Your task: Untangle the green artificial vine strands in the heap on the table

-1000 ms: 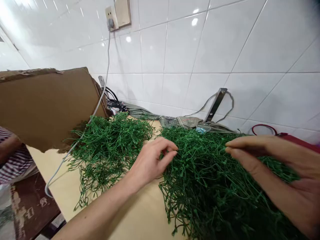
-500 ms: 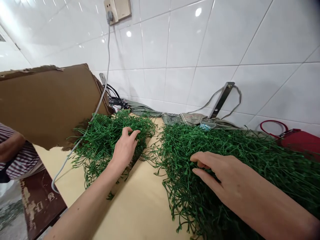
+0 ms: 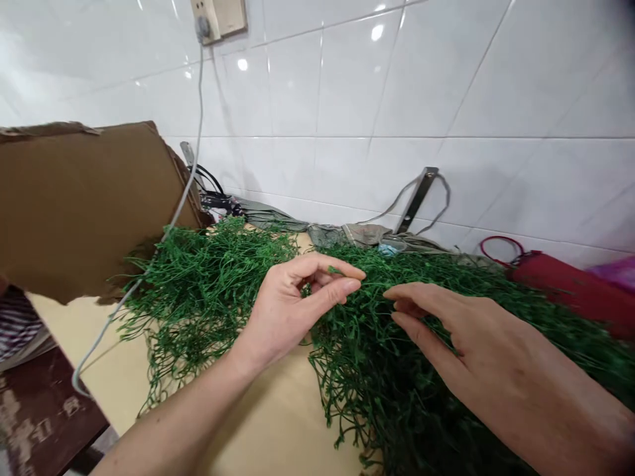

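Note:
My left hand (image 3: 292, 304) is closed in a pinch, thumb against fingertips, with a bit of green plastic-looking stem (image 3: 335, 270) showing between the fingers. It hovers over the near-left edge of the right-hand heap of green branched stems (image 3: 367, 350). Just to its right, my right hand (image 3: 461, 337) is held above the same heap, thumb and forefinger apart with a gap between them. Nothing can be seen in that gap. A second heap of green stems (image 3: 198, 284) lies left of my left hand.
Both heaps rest on a pale yellow tabletop (image 3: 268, 423). A brown cardboard sheet (image 3: 89, 205) stands at the left, with a grey cable (image 3: 191, 178) hanging before it. Behind are a white tiled wall (image 3: 297, 86), a metal bracket (image 3: 417, 201) and a red bag (image 3: 555, 284).
My left hand has moved from the left heap rightward to beside my right hand, and its fingers have come together on a stem. My right hand stays over its heap. The view has shifted slightly.

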The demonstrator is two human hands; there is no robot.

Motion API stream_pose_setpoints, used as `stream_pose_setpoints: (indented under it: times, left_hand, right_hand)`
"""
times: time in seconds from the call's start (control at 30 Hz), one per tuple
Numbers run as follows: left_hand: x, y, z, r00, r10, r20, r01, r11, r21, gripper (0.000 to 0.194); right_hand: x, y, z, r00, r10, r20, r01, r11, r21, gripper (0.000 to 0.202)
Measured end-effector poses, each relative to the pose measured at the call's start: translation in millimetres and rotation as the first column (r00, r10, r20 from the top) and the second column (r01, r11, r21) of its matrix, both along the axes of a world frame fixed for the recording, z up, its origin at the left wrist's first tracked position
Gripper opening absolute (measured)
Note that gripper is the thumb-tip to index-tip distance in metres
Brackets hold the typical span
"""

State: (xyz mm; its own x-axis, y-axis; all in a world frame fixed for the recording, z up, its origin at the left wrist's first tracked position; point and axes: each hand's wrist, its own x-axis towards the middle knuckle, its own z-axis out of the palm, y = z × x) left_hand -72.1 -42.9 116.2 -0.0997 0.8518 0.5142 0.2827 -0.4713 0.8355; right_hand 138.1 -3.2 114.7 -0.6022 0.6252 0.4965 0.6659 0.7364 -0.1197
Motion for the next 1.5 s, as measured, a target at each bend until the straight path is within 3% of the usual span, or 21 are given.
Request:
stream_pose_setpoints:
  times: [0.07,0.13,0.27,0.37,0.47,0.53,0.6,0.67,0.7,0.73,0.8,0.83,0.87,0.97,1.0,1.07,1.13,1.17,1.37,1.5]
  left_hand:
    - [12,-3,2.4,0.988,-0.078,0.135,0.087,0.995,-0.059,0.003]
    - [23,-2,10.3,0.968,-0.163,0.191,0.172,0.985,-0.032,0.003]
    - [50,11,32.8,0.936,-0.320,0.145,0.300,0.943,0.146,0.004]
    - [69,27,36.8,0.919,-0.390,0.056,0.376,0.911,0.171,0.002]
    - [75,39,24.9,0.898,-0.431,0.084,0.425,0.901,0.086,0.015]
    - [70,40,11.8,0.911,-0.408,0.058,0.404,0.912,0.064,0.026]
    - [57,38,-2.7,0.913,-0.398,-0.090,0.398,0.917,-0.021,0.036]
    - [40,33,-17.1,0.861,-0.404,-0.310,0.375,0.915,-0.152,0.061]
    - [31,31,-23.8,0.836,-0.389,-0.387,0.332,0.920,-0.207,0.062]
    - [22,29,-30.0,0.819,-0.378,-0.431,0.296,0.923,-0.247,0.050]
    - [3,23,-39.6,0.783,-0.348,-0.516,0.242,0.934,-0.263,0.025]
    - [-6,19,-42.8,0.759,-0.316,-0.569,0.214,0.947,-0.240,0.021]
    - [-15,15,-45.0,0.732,-0.272,-0.625,0.178,0.962,-0.209,0.021]
    - [-40,1,-48.7,0.545,-0.145,-0.826,0.070,0.989,-0.128,0.014]
    - [-46,-3,-50.5,0.491,-0.132,-0.861,0.042,0.991,-0.128,0.015]
    - [-53,-8,-57.1,0.418,-0.154,-0.895,0.000,0.985,-0.170,0.013]
    - [-55,-9,-67.8,0.389,-0.212,-0.897,-0.022,0.971,-0.239,0.013]
    - [-53,-8,-74.3,0.390,-0.238,-0.889,-0.025,0.963,-0.269,0.014]
    - [-35,13,-108.0,0.477,-0.248,-0.843,0.029,0.963,-0.267,0.034]
    - [-30,32,-112.6,0.547,-0.241,-0.802,0.033,0.963,-0.268,0.036]
  right_hand:
    - [4,-6,6.1,0.992,-0.080,-0.094,0.074,0.995,-0.073,0.030]
    - [5,-13,10.5,0.963,-0.124,-0.238,0.072,0.974,-0.215,0.035]
    - [1,-26,10.3,0.844,-0.080,-0.531,-0.175,0.894,-0.412,0.034]
    - [0,-31,3.9,0.774,-0.114,-0.623,-0.258,0.842,-0.474,0.026]
    - [8,-30,-3.6,0.727,-0.231,-0.646,-0.212,0.820,-0.532,0.028]
    - [19,-28,-6.8,0.641,-0.339,-0.689,-0.129,0.837,-0.532,0.028]
    - [33,-28,-7.2,0.532,-0.457,-0.713,-0.039,0.828,-0.560,0.028]
    - [46,-29,-5.6,0.456,-0.540,-0.707,0.024,0.802,-0.597,0.031]
    - [51,-31,-4.9,0.459,-0.550,-0.698,0.035,0.796,-0.605,0.032]
    - [53,-35,-4.6,0.493,-0.544,-0.679,0.031,0.791,-0.611,0.033]
    - [53,-44,-7.5,0.630,-0.492,-0.601,-0.033,0.756,-0.654,0.034]
    - [48,-50,-11.2,0.706,-0.446,-0.550,-0.094,0.711,-0.697,0.034]
    - [42,-56,-16.7,0.773,-0.395,-0.496,-0.157,0.639,-0.754,0.035]
    - [15,-71,-43.6,0.841,-0.292,-0.456,-0.337,0.376,-0.863,0.034]
    - [7,-74,-55.0,0.860,-0.277,-0.428,-0.330,0.339,-0.881,0.030]
    - [-7,-72,-78.2,0.881,-0.232,-0.411,-0.277,0.452,-0.848,0.028]
    - [-12,-62,-98.2,0.898,-0.214,-0.385,-0.189,0.602,-0.776,0.026]
    - [-11,-54,-105.7,0.897,-0.243,-0.369,-0.133,0.648,-0.750,0.026]
    - [3,-11,-120.1,0.869,-0.377,-0.321,0.026,0.683,-0.730,0.024]
    - [1,-8,-116.6,0.851,-0.398,-0.344,0.036,0.696,-0.717,0.023]
